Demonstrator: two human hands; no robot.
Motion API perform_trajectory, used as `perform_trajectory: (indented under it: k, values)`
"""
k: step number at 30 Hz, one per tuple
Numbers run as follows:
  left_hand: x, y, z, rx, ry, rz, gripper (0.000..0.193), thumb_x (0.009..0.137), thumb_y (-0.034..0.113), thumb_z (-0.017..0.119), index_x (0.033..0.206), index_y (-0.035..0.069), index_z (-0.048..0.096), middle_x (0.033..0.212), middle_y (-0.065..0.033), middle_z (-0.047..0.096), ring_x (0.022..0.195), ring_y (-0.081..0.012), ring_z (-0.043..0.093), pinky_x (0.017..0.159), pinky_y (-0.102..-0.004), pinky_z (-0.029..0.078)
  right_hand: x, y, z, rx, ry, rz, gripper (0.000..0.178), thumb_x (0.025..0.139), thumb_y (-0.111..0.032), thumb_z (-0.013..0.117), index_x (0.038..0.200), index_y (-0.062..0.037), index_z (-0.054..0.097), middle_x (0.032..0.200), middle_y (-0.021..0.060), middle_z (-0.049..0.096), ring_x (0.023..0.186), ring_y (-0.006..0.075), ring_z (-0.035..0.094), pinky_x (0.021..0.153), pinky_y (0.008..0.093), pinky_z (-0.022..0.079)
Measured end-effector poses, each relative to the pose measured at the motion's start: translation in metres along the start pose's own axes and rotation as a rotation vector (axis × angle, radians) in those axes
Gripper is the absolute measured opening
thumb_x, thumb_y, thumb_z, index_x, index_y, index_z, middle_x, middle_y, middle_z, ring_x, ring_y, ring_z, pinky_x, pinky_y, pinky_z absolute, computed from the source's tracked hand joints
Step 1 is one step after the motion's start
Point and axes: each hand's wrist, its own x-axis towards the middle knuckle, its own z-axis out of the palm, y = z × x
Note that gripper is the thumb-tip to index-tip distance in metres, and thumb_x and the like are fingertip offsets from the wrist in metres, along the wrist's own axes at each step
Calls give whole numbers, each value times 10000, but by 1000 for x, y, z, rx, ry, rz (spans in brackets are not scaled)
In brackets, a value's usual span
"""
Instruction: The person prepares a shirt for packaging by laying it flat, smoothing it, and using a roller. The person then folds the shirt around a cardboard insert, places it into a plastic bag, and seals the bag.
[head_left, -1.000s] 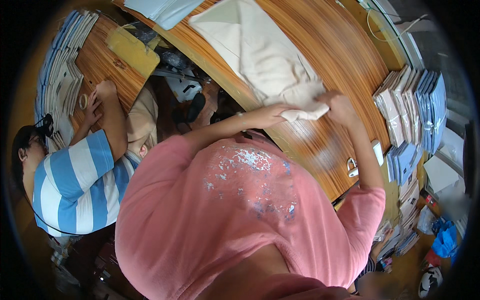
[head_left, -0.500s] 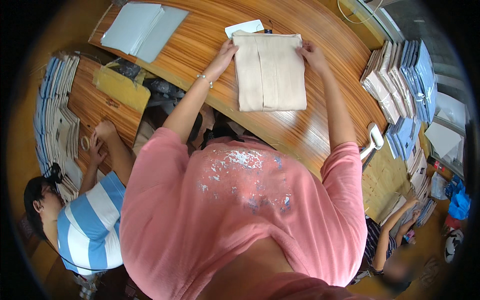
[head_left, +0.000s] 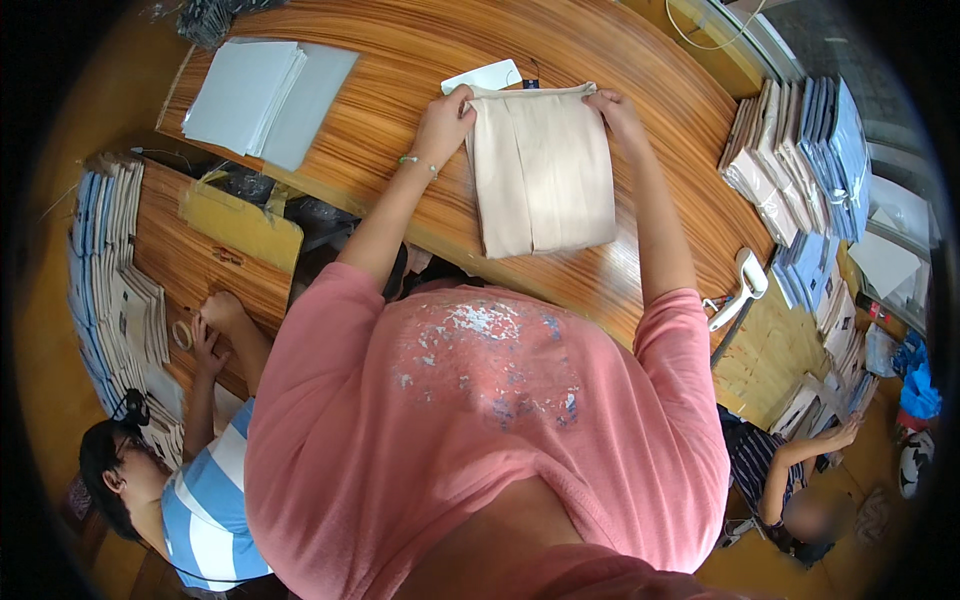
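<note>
Both of my hands were occupied with the same folded beige garment (head_left: 545,185), set apart about as wide as its top edge. My left hand (head_left: 448,118) pinched the upper left corner, and my right hand (head_left: 615,108) pinched the upper right corner. The garment was over the counter (head_left: 400,60), with its lower edge near the counter's front side; whether all of it rested there, I could not tell.

In my judgement, the folds were the weak point. If one hand had pulled harder than the other, the layers could have slipped and the centre line turned crooked. A pull toward my body could have let the lower end hang over the front.

Just beyond the top edge were a white card (head_left: 484,76) and a small dark label (head_left: 530,85); a careless shift of the cloth could have bent the card.
</note>
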Motion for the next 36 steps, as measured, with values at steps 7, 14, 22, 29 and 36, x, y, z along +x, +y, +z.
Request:
perform_trajectory:
  k: [7,14,22,29,36]
  values:
    - [27,-30,0,-681,-211,-404,152,868,38,476,991,-37,526,828,-134,634,628,-177,628,525,-286,537,26,26,7,102,321,-1,70,726,-59,665,765,-1,659,676,40,626,558,101,540,520,230,431]
    - [34,-25,-5,-740,-242,-517,222,884,165,529,999,-17,471,748,-130,606,602,-172,625,514,-281,533,32,39,10,67,355,-118,158,717,-89,697,812,30,654,729,65,642,618,136,581,577,251,463]
    - [29,-10,-7,103,-95,-67,430,739,283,703,973,-41,544,772,-169,615,752,-305,618,699,-376,486,26,17,26,-890,697,-256,266,618,-196,770,794,-45,641,770,118,632,705,252,596,682,321,472]
    - [40,10,-23,30,-149,-89,351,761,252,685,966,-4,559,812,-169,637,740,-294,605,698,-377,467,27,7,0,-197,249,-22,252,676,-125,737,857,-45,582,772,65,618,705,173,596,645,295,476]
    - [15,116,-109,-336,-45,191,372,748,60,702,1084,41,543,938,-90,666,782,-119,600,705,-261,481,-127,-104,-21,11,294,-416,337,757,-32,685,1076,-23,575,913,52,666,816,99,603,759,237,455]
